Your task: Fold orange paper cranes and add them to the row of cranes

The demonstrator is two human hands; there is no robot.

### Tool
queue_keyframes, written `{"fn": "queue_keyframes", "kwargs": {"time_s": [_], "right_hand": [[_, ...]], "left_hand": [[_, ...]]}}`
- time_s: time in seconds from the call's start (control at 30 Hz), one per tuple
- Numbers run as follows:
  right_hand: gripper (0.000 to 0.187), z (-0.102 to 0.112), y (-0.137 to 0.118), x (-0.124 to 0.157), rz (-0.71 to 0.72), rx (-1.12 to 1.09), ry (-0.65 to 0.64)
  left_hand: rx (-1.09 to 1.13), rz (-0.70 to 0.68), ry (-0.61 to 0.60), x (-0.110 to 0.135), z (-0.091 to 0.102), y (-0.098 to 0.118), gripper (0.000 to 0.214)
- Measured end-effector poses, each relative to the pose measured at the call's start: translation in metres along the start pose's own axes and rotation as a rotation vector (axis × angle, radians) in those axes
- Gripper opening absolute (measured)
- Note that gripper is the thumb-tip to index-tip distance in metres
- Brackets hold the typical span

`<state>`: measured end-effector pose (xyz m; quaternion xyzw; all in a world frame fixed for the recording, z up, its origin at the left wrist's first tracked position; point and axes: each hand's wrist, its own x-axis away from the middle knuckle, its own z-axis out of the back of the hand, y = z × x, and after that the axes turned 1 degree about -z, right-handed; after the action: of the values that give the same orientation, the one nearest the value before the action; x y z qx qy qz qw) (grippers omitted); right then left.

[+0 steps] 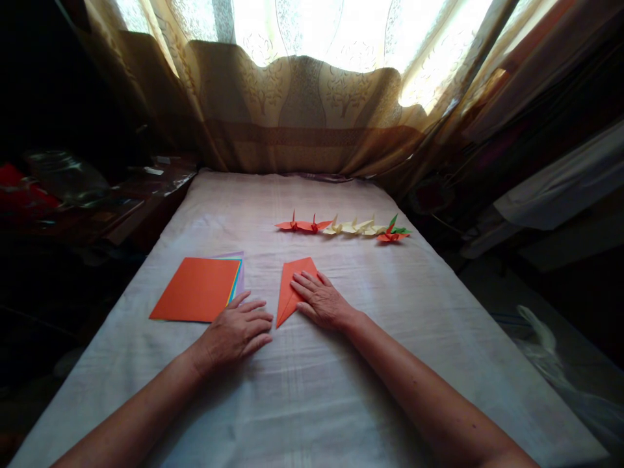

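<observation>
A partly folded sheet of orange origami paper (pixel 291 289) lies on the cloth-covered table, its narrow point toward me. My right hand (pixel 319 299) rests flat on its right side, fingers stretched out, covering part of the folds. Just left of the paper, my left hand (pixel 241 328) lies with its fingers spread and holds nothing. Beside that hand is a stack of square origami paper (pixel 192 289), orange on top, with yellow, blue and lilac edges showing at its right side.
Farther back stands a row of folded paper cranes: red ones (pixel 303 225), cream ones (pixel 355 226), and an orange one (pixel 391 236) against a green one (pixel 402 230). A patterned curtain (pixel 302 97) hangs behind the table (pixel 292 403). Clear plastic (pixel 560 370) lies off the right edge.
</observation>
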<state>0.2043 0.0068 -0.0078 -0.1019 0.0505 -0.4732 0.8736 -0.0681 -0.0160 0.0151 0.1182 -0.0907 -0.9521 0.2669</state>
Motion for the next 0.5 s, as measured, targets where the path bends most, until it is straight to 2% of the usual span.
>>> {"fn": "queue_keyframes", "kwargs": {"time_s": [0.1, 0.23, 0.4, 0.5], "right_hand": [[0.052, 0.001, 0.001, 0.000, -0.001, 0.015, 0.010], [0.052, 0.004, 0.005, 0.003, -0.022, 0.049, 0.082], [0.049, 0.006, 0.014, 0.016, -0.247, 0.039, 0.267], [0.047, 0.003, 0.020, 0.023, -0.292, -0.027, 0.339]], "left_hand": [[-0.024, 0.085, 0.063, -0.015, -0.003, -0.005, 0.027], [-0.081, 0.065, 0.038, -0.036, -0.011, -0.015, 0.036], [-0.072, 0.036, -0.007, -0.049, -0.013, -0.023, 0.033], [-0.088, 0.056, 0.026, -0.052, -0.013, -0.018, 0.028]]}}
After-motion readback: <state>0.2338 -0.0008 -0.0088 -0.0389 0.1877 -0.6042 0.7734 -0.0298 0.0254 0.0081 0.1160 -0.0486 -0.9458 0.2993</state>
